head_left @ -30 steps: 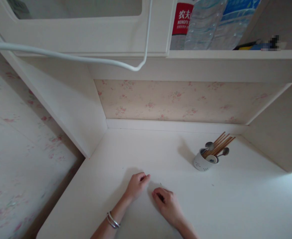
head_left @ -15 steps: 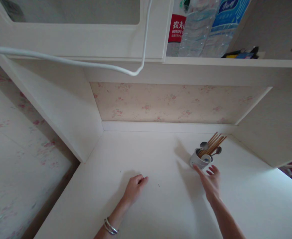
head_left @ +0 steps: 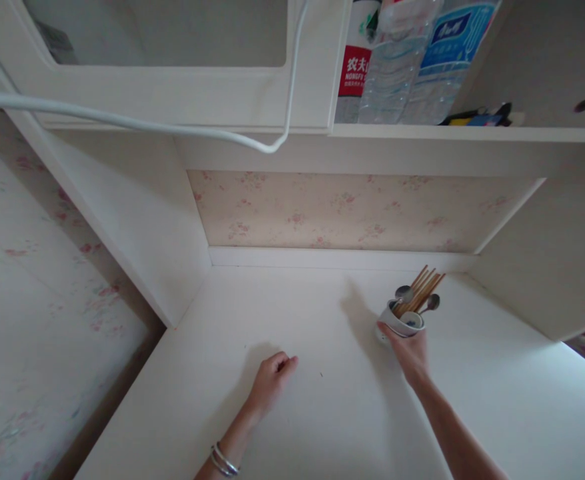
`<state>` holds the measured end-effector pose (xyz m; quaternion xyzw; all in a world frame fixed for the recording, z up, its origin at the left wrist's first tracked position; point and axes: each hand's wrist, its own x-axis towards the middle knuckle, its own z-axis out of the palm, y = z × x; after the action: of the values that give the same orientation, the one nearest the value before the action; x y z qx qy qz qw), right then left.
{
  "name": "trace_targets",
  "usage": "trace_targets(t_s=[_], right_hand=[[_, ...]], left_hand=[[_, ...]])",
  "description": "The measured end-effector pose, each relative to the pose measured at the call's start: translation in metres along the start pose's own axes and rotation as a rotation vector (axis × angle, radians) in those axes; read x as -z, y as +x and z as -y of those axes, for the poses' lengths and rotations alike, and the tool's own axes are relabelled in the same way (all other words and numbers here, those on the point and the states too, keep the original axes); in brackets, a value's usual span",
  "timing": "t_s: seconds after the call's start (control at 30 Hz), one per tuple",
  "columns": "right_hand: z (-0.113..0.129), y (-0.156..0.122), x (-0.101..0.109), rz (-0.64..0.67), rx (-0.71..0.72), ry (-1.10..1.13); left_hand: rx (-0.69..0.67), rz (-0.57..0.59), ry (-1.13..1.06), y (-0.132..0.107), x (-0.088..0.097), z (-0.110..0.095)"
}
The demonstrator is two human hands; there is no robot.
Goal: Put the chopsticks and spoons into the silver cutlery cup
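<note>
My right hand is wrapped round a small white utensil cup at the right of the white counter. The cup holds several wooden chopsticks and metal spoons, all leaning to the upper right. My left hand rests on the counter left of centre, fingers curled in a loose fist with nothing visible in it. Silver bangles circle its wrist. A tiny dark speck lies on the counter between my two hands.
A white cable loops across below the upper cabinet. Water bottles and small items stand on the shelf at the top right. Floral wallpaper backs the niche; white side panels close it left and right.
My right hand left the middle of the counter, reached right and closed round the utensil cup. My left hand stayed where it was.
</note>
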<state>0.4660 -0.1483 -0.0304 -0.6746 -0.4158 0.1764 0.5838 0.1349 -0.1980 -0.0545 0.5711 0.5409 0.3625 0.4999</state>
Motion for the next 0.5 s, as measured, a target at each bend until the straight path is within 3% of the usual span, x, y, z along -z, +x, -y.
trace_targets(t_s=[0.13, 0.37, 0.5], right_hand=[[0.029, -0.046, -0.001, 0.316, -0.087, 0.114], [0.077, -0.139, -0.01, 0.874, -0.301, 0.366], [0.084, -0.17, -0.02, 0.998, -0.56, 0.552]], left_hand=[[0.111, 0.081, -0.406, -0.002, 0.003, -0.016], [0.085, 0.21, -1.034, 0.001, -0.008, -0.043], [0.279, 0.249, -1.282, 0.001, -0.018, -0.048]])
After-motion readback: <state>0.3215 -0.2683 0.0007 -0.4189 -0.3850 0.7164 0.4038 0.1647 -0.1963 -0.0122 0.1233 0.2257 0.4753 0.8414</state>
